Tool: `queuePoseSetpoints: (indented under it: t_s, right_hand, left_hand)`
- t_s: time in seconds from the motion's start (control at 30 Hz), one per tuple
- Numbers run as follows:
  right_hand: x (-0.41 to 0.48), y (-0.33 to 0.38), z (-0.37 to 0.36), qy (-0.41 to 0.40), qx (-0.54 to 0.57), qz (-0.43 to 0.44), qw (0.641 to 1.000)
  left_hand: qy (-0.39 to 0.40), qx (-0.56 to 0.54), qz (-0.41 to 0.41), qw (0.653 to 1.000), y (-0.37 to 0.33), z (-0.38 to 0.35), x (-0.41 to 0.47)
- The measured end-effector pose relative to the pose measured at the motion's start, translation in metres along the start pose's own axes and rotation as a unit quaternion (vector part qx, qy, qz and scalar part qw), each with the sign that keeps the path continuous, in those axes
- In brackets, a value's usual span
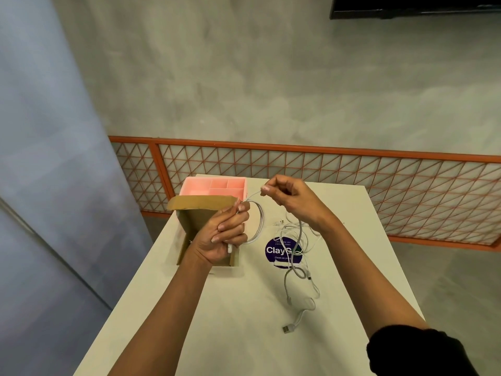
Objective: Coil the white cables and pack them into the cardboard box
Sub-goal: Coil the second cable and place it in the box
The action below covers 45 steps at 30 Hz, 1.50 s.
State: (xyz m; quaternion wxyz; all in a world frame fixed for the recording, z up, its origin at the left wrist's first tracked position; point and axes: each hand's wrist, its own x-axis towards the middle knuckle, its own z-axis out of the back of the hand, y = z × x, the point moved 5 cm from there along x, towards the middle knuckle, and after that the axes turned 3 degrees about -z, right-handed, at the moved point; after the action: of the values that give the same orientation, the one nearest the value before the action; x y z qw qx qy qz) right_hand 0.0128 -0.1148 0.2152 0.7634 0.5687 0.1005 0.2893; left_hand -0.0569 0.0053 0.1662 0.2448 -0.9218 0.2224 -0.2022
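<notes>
My left hand (226, 234) grips a white cable coil (259, 222) above the open cardboard box (189, 215), with one plug end sticking out below the fist. My right hand (291, 199) pinches the same cable's free strand between thumb and forefinger, raised a little to the right of the coil. A tangle of loose white cables (296, 256) lies on the white table (189, 321) under my right wrist, trailing toward me and ending in a USB plug (288, 328). My left hand hides much of the box's inside.
A pink divided organiser (217, 187) stands at the table's far left corner behind the box. A round purple sticker (276, 251) lies under the tangle. An orange mesh railing (352, 180) runs behind the table. The floor drops away on both sides.
</notes>
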Motion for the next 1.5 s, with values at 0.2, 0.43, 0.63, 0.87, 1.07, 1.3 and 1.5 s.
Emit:
queuePoseSetpoints:
  t_s: [0.2, 0.43, 0.63, 0.87, 1.07, 1.3, 1.5]
  right_hand:
    - [-0.002, -0.021, -0.005, 0.005, -0.039, -0.029, 0.999]
    - [-0.015, -0.052, -0.031, 0.025, -0.068, -0.086, 0.994]
    - [-0.021, -0.055, -0.050, 0.039, -0.075, -0.123, 0.989]
    - [-0.026, -0.055, -0.060, 0.069, -0.102, -0.132, 0.984]
    - [-0.026, -0.052, -0.058, 0.091, -0.136, -0.125, 0.979]
    - [-0.023, -0.039, -0.048, 0.139, -0.215, -0.123, 0.959]
    - [-0.015, -0.014, -0.024, 0.090, -0.297, -0.087, 0.947]
  left_hand:
    - [-0.041, 0.007, -0.068, 0.997, -0.014, 0.004, 0.001]
    - [-0.129, 0.095, -0.108, 0.981, -0.019, 0.012, 0.005]
    - [-0.232, 0.185, -0.158, 0.942, -0.021, 0.014, 0.009]
    - [-0.283, 0.199, -0.200, 0.917, -0.033, 0.019, 0.013]
    - [-0.307, 0.249, -0.185, 0.900, -0.032, 0.022, 0.015]
    - [-0.348, 0.446, -0.120, 0.816, -0.027, 0.019, 0.016]
    - [-0.339, 0.508, -0.035, 0.791, -0.017, 0.035, 0.014]
